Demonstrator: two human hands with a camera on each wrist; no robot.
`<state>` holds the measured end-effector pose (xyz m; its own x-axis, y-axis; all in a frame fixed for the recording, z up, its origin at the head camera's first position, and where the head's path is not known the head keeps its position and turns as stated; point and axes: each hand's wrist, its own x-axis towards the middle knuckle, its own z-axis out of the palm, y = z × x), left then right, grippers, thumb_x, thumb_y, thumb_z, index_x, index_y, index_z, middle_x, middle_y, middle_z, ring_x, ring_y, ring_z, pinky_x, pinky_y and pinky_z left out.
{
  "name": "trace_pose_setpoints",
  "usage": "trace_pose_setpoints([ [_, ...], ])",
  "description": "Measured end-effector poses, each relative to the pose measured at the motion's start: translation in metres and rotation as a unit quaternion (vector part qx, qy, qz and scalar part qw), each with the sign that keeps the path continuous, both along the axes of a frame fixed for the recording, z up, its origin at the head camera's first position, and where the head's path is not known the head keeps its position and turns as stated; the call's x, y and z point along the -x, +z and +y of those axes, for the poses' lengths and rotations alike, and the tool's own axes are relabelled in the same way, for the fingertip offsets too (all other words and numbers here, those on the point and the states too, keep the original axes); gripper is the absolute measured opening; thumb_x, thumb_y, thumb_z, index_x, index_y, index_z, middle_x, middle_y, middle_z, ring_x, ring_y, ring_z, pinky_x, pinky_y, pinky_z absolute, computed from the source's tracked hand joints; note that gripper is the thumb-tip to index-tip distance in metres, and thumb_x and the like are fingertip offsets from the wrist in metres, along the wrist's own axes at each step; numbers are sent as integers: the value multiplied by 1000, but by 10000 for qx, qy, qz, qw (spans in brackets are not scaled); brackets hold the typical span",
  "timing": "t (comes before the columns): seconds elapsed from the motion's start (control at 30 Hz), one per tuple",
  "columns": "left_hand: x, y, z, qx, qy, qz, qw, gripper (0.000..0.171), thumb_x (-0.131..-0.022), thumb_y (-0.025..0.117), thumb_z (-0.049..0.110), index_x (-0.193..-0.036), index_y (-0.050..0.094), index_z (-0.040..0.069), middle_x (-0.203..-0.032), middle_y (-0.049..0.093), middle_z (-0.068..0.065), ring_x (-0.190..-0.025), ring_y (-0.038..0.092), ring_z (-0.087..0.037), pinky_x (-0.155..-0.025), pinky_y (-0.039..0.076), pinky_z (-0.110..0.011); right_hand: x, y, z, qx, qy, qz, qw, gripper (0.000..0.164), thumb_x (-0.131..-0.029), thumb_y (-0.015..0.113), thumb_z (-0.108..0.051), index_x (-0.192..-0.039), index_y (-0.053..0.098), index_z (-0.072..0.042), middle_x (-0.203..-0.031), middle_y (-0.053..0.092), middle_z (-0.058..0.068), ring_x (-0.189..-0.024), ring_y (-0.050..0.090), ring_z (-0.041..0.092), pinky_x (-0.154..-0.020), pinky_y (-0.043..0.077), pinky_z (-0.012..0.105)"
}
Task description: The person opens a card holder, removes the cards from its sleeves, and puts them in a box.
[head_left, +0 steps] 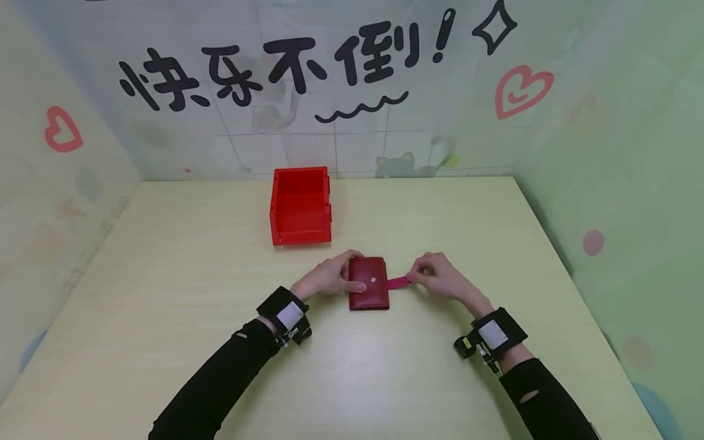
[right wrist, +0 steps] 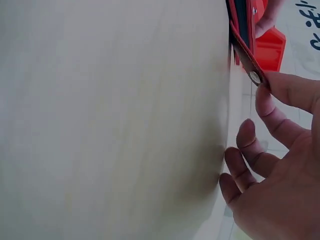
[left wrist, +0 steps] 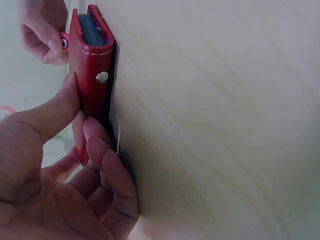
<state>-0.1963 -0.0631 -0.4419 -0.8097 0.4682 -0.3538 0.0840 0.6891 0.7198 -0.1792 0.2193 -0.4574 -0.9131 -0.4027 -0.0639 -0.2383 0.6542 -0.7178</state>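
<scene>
A dark red card wallet (head_left: 370,299) lies on the table, a metal snap stud on its upper face. My left hand (head_left: 329,275) grips its left edge, thumb on top and fingers along the side. In the left wrist view the wallet (left wrist: 90,70) shows white stitching, a second metal stud on its spine and a stack of sleeves inside. From the right side a pink-red strap (head_left: 398,283) sticks out. My right hand (head_left: 437,275) pinches the strap's end between thumb and index finger. The snap on the strap (right wrist: 255,77) shows by those fingertips in the right wrist view.
Behind the wallet, toward the back of the table, stands a red open plastic bin (head_left: 300,211). The pale wood table (head_left: 220,214) meets a printed backdrop (head_left: 341,146) at its back edge. Similar printed walls rise on both sides.
</scene>
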Motion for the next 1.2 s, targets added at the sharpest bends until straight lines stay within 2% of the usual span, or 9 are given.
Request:
trace_pose_setpoints([
  [0.1, 0, 0, -1, -30, -21, 4, 10000, 68, -87, 77, 26, -145, 44, 17, -90, 60, -9, -80, 55, -19, -68, 40, -27, 1, 0, 1, -382, -152, 55, 9991, 6, -91, 69, -13, -87, 70, -9, -94, 65, 10, -110, 47, 36, -101, 31, 56],
  [0.2, 0, 1, -1, -49, -38, -7, 10000, 67, -88, 77, 26, -145, 43, 17, -90, 60, -9, -81, 55, -19, -68, 40, -27, 2, 0, -1, -604, -297, -33, 9977, 7, -88, 72, -14, -93, 69, -10, -107, 61, 15, -122, 38, 43, -106, 26, 63],
  [0.33, -1, 2, -1, 34, -63, 22, 10000, 66, -88, 76, 26, -144, 43, 16, -91, 59, -8, -81, 54, -18, -68, 40, -26, 5, -2, -8, -253, 16, -142, 9996, 28, -89, 69, -12, -117, 66, -5, -136, 52, 24, -137, 31, 48, -114, 24, 67],
  [0.5, 0, -1, 2, 69, -98, -39, 9999, 67, -89, 76, 29, -145, 42, 19, -92, 59, -9, -83, 54, -19, -70, 39, -27, 9, -2, -15, 256, 662, -873, 9936, 63, -96, 65, -22, -153, 42, -11, -166, 24, 18, -157, 3, 41, -124, 0, 65],
  [0.57, 1, -1, 3, 73, -122, -78, 9999, 67, -89, 76, 29, -145, 41, 20, -94, 59, -9, -84, 55, -19, -70, 40, -28, 10, -3, -16, 199, 855, -989, 9912, 68, -96, 65, -24, -157, 35, -14, -169, 18, 16, -158, -4, 39, -124, -8, 63],
  [0.67, 2, 0, 4, 90, -145, -110, 9998, 67, -89, 76, 30, -145, 41, 20, -97, 60, -9, -86, 55, -20, -71, 41, -28, 10, -3, -17, 63, 1021, -996, 9898, 72, -95, 67, -23, -158, 33, -15, -170, 16, 13, -158, -7, 37, -124, -10, 62],
  [0.93, 2, 3, 3, 19, -167, -162, 9997, 66, -88, 76, 29, -144, 41, 20, -97, 61, -9, -85, 55, -19, -72, 40, -29, 11, -4, -20, -232, 1263, -832, 9882, 88, -87, 78, -29, -157, 30, -6, -170, 11, 16, -157, -9, 41, -122, -10, 65],
  [1.07, 3, 2, 1, -181, -112, -236, 9995, 64, -90, 75, 28, -143, 40, 19, -89, 58, -9, -78, 53, -19, -69, 39, -28, 12, -6, -23, -399, 1292, -653, 9887, 87, -86, 78, -31, -155, 33, -2, -170, 12, 17, -157, -6, 42, -122, -8, 66],
  [1.2, 3, 0, -1, -489, -109, -305, 9983, 61, -93, 71, 32, -142, 39, 17, -93, 61, -10, -77, 53, -18, -69, 40, -27, 12, -6, -26, -495, 1279, -517, 9892, 85, -86, 78, -31, -154, 36, 0, -169, 14, 19, -157, -4, 44, -121, -6, 68],
])
